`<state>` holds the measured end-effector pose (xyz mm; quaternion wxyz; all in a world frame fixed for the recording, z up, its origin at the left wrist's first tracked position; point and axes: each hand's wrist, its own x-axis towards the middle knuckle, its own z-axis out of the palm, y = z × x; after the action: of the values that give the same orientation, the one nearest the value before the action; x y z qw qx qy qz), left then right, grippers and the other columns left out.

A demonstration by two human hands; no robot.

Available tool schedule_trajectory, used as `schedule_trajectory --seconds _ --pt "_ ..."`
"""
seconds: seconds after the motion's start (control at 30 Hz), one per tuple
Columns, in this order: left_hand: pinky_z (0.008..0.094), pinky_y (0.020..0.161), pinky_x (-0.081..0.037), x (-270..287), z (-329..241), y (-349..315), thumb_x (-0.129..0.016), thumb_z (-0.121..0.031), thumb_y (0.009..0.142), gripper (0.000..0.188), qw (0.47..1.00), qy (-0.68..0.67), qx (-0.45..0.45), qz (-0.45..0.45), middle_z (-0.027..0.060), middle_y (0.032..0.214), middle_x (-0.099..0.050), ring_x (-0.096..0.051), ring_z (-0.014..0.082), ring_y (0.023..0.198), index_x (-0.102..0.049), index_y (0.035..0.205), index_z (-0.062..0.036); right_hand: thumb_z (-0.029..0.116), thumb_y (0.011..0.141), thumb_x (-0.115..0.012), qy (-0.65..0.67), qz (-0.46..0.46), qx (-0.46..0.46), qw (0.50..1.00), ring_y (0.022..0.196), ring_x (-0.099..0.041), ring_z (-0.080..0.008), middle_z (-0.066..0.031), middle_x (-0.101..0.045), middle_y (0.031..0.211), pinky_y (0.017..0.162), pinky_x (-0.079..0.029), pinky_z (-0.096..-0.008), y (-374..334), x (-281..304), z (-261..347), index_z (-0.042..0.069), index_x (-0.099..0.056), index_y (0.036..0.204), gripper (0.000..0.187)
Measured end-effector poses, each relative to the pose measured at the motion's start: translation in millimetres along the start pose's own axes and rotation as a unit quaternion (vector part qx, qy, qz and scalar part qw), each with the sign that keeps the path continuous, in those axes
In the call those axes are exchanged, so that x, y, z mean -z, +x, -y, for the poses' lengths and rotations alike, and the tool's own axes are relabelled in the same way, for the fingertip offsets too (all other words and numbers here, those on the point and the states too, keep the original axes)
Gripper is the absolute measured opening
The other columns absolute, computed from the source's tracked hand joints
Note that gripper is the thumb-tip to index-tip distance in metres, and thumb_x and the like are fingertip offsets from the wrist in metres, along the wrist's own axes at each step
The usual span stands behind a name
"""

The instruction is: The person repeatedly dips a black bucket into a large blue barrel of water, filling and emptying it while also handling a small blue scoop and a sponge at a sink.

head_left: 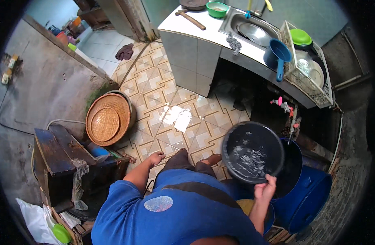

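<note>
My right hand grips the near rim of a round black plastic basin. The basin is tilted, so its inside shows, with a wet shine on the bottom. It is held beside the dark opening under the counter and partly over a dark blue tub. Away from any object, my left hand hangs low at my left side, its fingers curled in and nothing visible in them.
A sink, a blue dipper and a dish rack stand on the counter. Taps stick out below. A blue barrel stands at right. Woven trays lean at left beside a wooden cabinet. The tiled floor has a bright patch.
</note>
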<state>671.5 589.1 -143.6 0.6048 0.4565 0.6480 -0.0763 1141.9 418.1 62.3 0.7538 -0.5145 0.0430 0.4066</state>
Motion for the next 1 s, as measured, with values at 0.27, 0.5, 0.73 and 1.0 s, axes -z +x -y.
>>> schedule_trajectory --seconds 0.27,0.5,0.73,1.0 --pt "0.0344 0.097 -0.039 49.3 92.1 -37.9 -0.057 -0.034 0.089 0.056 0.989 -0.124 0.049 -0.063 0.0175 0.125 -0.055 -0.05 0.0247 0.116 -0.047 0.13 0.0022 -0.004 0.077 -0.053 0.026 0.126 -0.251 0.959 0.083 -0.063 -0.0286 -0.0131 -0.06 0.088 0.076 -0.054 -0.0461 35.2 -126.5 -229.8 0.003 -0.051 0.093 0.018" --pt "0.0317 0.08 -0.043 49.6 208.8 -107.9 -0.055 -0.034 0.091 0.035 0.964 -0.222 0.092 -0.112 0.0006 0.103 -0.059 -0.052 0.0142 0.092 -0.058 0.114 -0.0068 0.006 0.071 -0.057 0.065 0.021 -0.504 0.861 0.06 -0.045 -0.0142 -0.0018 -0.05 0.072 0.057 -0.043 -0.0287 36.6 -215.8 -432.1 0.011 -0.049 0.075 0.01" --pt "0.0426 0.093 -0.039 27.9 230.6 -160.0 -0.058 -0.042 0.089 0.054 0.935 -0.277 0.202 -0.091 0.0046 0.128 -0.051 -0.05 0.0258 0.116 -0.043 0.135 -0.0174 0.01 0.073 -0.06 0.096 -0.224 -0.544 0.803 0.048 -0.037 -0.0112 -0.001 -0.041 0.063 0.052 -0.047 -0.0286 43.3 -248.3 -542.0 0.012 -0.048 0.072 0.013" --pt "0.0429 0.095 -0.039 33.5 220.3 -152.5 -0.056 -0.038 0.091 0.051 0.928 -0.291 0.209 -0.104 0.0055 0.129 -0.05 -0.049 0.0263 0.118 -0.042 0.136 -0.0181 0.012 0.075 -0.062 0.149 -0.263 -0.532 0.791 0.051 -0.039 -0.0124 -0.002 -0.04 0.065 0.052 -0.049 -0.0284 83.1 -242.1 -542.9 0.012 -0.045 0.074 0.017"
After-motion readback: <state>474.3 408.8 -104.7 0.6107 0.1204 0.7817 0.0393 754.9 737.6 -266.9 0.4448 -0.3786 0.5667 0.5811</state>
